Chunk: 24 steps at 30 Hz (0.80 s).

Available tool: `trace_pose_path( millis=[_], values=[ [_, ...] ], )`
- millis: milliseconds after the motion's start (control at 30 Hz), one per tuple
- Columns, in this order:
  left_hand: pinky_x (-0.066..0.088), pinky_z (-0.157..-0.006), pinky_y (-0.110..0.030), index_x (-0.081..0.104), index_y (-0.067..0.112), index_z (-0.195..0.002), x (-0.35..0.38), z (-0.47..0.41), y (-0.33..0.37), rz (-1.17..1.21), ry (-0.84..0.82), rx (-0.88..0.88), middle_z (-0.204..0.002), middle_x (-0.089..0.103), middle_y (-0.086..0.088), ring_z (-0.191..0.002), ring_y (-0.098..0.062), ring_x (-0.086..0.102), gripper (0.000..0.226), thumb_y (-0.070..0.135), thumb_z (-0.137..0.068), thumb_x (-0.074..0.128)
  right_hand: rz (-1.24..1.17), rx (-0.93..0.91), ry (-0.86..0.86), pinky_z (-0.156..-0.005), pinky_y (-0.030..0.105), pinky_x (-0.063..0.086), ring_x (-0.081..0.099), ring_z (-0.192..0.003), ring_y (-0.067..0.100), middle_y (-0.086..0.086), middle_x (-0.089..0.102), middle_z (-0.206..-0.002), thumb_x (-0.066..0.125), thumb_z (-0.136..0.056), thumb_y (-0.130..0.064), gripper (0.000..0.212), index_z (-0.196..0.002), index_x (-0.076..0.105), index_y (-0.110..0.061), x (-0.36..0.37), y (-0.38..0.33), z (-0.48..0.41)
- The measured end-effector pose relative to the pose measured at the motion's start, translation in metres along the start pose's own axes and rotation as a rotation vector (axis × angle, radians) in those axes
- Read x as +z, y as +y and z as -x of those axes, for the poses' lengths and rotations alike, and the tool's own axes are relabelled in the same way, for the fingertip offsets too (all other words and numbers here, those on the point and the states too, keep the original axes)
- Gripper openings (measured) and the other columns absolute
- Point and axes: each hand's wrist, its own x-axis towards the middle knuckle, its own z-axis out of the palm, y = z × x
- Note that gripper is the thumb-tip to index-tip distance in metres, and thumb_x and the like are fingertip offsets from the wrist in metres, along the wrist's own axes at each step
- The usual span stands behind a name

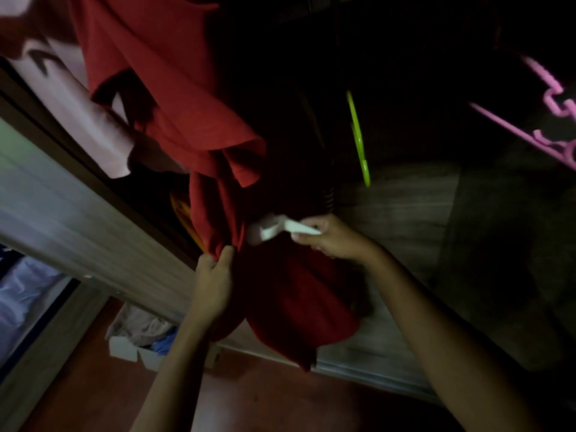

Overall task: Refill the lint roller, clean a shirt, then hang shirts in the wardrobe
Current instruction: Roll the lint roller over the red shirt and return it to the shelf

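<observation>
Red shirt [174,98] hanging at the open front of the wardrobe [405,207], its lower part bunched and falling to a point just above the floor [265,400]. White lint roller [277,228] with its head against the shirt's fabric at mid-height; motion blur hides the roller's detail. Right hand [330,240] clenched round the roller's handle, forearm reaching up from the lower right, wrist bent toward the shirt. Left hand [215,275] pinching a fold of the shirt's edge between thumb and curled fingers, forearm raised from below. Beside the shirt: a pale pink garment [93,120] at left, an orange hanger [187,219] partly hidden behind the fabric, a green hanger [358,135] and a pink hanger [558,98] in the dark interior. A white box of clothes [140,335] stands on the floor near the wardrobe's base.
</observation>
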Motion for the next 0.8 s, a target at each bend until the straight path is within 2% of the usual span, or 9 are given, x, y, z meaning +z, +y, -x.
trace_pose_path(
  millis=[100, 167, 300, 400, 433, 500, 600, 733, 800],
  values=[
    [0.024, -0.036, -0.021, 0.041, 0.010, -0.066, 0.000, 0.003, 0.000, -0.010, -0.026, 0.000, -0.054, 0.030, -0.002, -0.037, -0.008, 0.026, 0.034, 0.010, -0.100, 0.043, 0.221, 0.101, -0.182, -0.040, 0.011, 0.032, 0.047, -0.039, -0.004, -0.013, 0.056, -0.048, 0.074, -0.088, -0.032, 0.016, -0.095, 0.074, -0.017, -0.001, 0.024, 0.010],
    [0.025, -0.036, -0.021, 0.041, 0.010, -0.066, 0.000, 0.003, -0.002, -0.029, -0.020, -0.002, -0.053, 0.031, -0.003, -0.037, -0.008, 0.027, 0.035, 0.011, -0.100, 0.043, 0.262, 0.152, -0.198, -0.041, 0.011, 0.033, 0.048, -0.042, -0.003, -0.011, 0.057, -0.054, 0.075, -0.088, -0.034, 0.022, -0.097, 0.075, -0.014, -0.003, 0.033, 0.011],
    [0.025, -0.036, -0.018, 0.032, 0.018, -0.061, -0.001, 0.004, -0.001, 0.021, -0.010, -0.016, -0.046, 0.031, 0.004, -0.034, -0.004, 0.026, 0.042, 0.009, -0.100, 0.042, 0.219, 0.107, -0.012, -0.048, 0.017, 0.036, 0.050, -0.048, 0.000, -0.010, 0.059, -0.058, 0.077, -0.086, -0.031, 0.022, -0.092, 0.075, -0.011, -0.016, 0.039, -0.001],
    [0.025, -0.036, -0.017, 0.030, 0.020, -0.061, -0.003, 0.003, -0.003, 0.053, 0.007, -0.011, -0.044, 0.031, 0.010, -0.035, -0.003, 0.027, 0.043, 0.007, -0.101, 0.042, -0.005, 0.086, 0.206, -0.040, 0.018, 0.028, 0.038, -0.038, 0.001, 0.000, 0.049, -0.057, 0.072, -0.091, -0.022, 0.013, -0.091, 0.071, -0.008, -0.029, 0.028, -0.015],
    [0.025, -0.036, -0.017, 0.029, 0.020, -0.061, -0.003, 0.002, -0.003, 0.039, 0.018, -0.002, -0.043, 0.031, 0.012, -0.035, -0.002, 0.027, 0.044, 0.006, -0.100, 0.042, -0.081, 0.098, 0.263, -0.037, 0.016, 0.024, 0.034, -0.035, 0.001, -0.002, 0.045, -0.056, 0.069, -0.093, -0.023, 0.010, -0.096, 0.070, -0.014, -0.034, 0.021, -0.020],
    [0.025, -0.036, -0.017, 0.028, 0.020, -0.061, -0.003, 0.001, -0.003, 0.017, 0.025, 0.010, -0.041, 0.030, 0.014, -0.035, -0.001, 0.026, 0.044, 0.005, -0.100, 0.042, -0.239, 0.109, 0.341, -0.037, 0.016, 0.022, 0.031, -0.036, 0.003, -0.004, 0.041, -0.057, 0.065, -0.095, -0.031, 0.021, -0.113, 0.067, -0.019, -0.042, 0.008, -0.030],
    [0.025, -0.037, -0.018, 0.028, 0.019, -0.061, -0.003, 0.002, -0.003, 0.015, 0.008, 0.019, -0.041, 0.030, 0.014, -0.035, -0.001, 0.026, 0.044, 0.003, -0.099, 0.041, -0.302, 0.109, 0.372, -0.038, 0.018, 0.024, 0.033, -0.037, 0.004, -0.005, 0.041, -0.058, 0.060, -0.098, -0.037, 0.030, -0.122, 0.061, -0.020, -0.046, -0.004, -0.046],
    [0.025, -0.038, -0.020, 0.030, 0.018, -0.061, -0.004, 0.004, -0.002, 0.016, -0.007, 0.023, -0.043, 0.031, 0.012, -0.037, -0.002, 0.027, 0.043, 0.004, -0.100, 0.041, -0.192, 0.194, 0.335, -0.034, 0.013, 0.024, 0.032, -0.029, 0.000, -0.001, 0.040, -0.058, 0.048, -0.102, -0.014, 0.023, -0.123, 0.056, -0.016, -0.029, 0.016, -0.064],
    [0.025, -0.037, -0.018, 0.029, 0.018, -0.061, -0.004, 0.006, 0.000, 0.034, -0.015, 0.021, -0.043, 0.031, 0.012, -0.036, -0.002, 0.027, 0.043, 0.004, -0.100, 0.041, -0.106, 0.273, 0.241, -0.035, 0.013, 0.024, 0.032, -0.029, 0.001, -0.001, 0.042, -0.059, 0.055, -0.100, -0.024, 0.015, -0.115, 0.059, -0.021, -0.019, 0.040, -0.060]
  ],
)
